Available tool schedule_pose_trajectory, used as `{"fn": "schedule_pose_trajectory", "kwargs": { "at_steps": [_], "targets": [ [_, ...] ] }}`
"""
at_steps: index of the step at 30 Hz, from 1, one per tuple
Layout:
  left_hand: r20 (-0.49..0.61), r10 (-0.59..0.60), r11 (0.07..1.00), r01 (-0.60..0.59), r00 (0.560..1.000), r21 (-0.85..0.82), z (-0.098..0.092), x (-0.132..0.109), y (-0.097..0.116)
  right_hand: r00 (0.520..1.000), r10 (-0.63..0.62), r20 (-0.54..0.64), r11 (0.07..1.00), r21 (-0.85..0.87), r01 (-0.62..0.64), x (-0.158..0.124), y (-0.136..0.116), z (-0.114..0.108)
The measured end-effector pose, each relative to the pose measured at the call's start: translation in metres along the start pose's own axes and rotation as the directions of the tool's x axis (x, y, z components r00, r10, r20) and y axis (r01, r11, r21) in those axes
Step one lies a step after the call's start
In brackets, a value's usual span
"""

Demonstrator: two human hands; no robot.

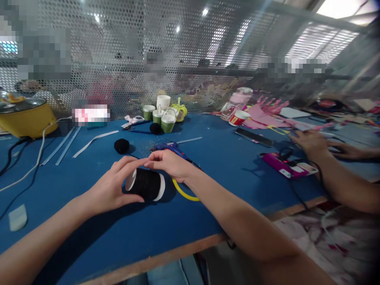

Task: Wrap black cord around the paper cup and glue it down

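A paper cup (147, 185) wrapped in black lies on its side on the blue table, its white rim facing right. My left hand (114, 184) curves around its base end, thumb below and fingers above. Just over the cup, my right hand (169, 162) has thumb and fingers pinched together, touching the left fingertips; whatever they may hold is too small to make out. Behind the right hand lies a blue glue gun (175, 149), partly covered. A yellow curved strip (185, 194) shows under my right wrist. A black pompom-like ball (121, 146) sits behind my left hand.
Green-wrapped cups (168, 123) stand at the back, near another black ball (155, 128). White strips (95, 142) and a yellow pot (26, 116) are at left. A purple power strip (285, 165) and a co-worker's hand (313, 143) are at right. The table edge (160, 255) runs in front.
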State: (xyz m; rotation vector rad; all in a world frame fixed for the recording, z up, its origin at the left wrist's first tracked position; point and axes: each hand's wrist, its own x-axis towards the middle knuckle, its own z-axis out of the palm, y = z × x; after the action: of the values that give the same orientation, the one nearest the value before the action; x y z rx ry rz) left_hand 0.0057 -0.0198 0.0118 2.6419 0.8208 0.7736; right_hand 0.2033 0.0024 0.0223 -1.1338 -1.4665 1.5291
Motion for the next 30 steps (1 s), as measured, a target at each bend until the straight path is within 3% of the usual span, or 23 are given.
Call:
{"fn": "schedule_pose_trajectory", "kwargs": {
  "at_steps": [4, 7, 9, 16, 27, 30],
  "targets": [
    [0.011, -0.15, 0.98, 0.15, 0.989, -0.13, 0.0, 0.002, -0.003, 0.992, -0.109, -0.069, 0.99, 0.078, 0.114, -0.001, -0.005, -0.005],
    [0.092, -0.307, 0.928, 0.319, 0.947, -0.193, -0.001, 0.002, -0.006, 0.977, -0.161, -0.138, 0.975, 0.129, 0.179, -0.001, -0.008, -0.009],
    [0.128, -0.348, 0.904, 0.369, 0.929, -0.218, -0.001, 0.003, -0.006, 0.969, -0.178, -0.172, 0.971, 0.13, 0.201, -0.001, -0.008, -0.01],
    [0.142, -0.311, 0.907, 0.338, 0.94, -0.251, -0.004, 0.002, -0.004, 0.946, -0.189, -0.262, 0.98, 0.009, 0.199, 0.001, -0.005, -0.012],
    [0.195, -0.27, 0.928, 0.309, 0.943, -0.209, -0.003, 0.004, 0.002, 0.935, -0.256, -0.246, 0.963, -0.152, 0.224, -0.001, -0.004, -0.007],
    [0.165, -0.251, 0.932, 0.284, 0.954, -0.225, -0.002, 0.003, 0.003, 0.938, -0.25, -0.24, 0.96, -0.187, 0.208, 0.0, -0.002, -0.007]
  ]
}}
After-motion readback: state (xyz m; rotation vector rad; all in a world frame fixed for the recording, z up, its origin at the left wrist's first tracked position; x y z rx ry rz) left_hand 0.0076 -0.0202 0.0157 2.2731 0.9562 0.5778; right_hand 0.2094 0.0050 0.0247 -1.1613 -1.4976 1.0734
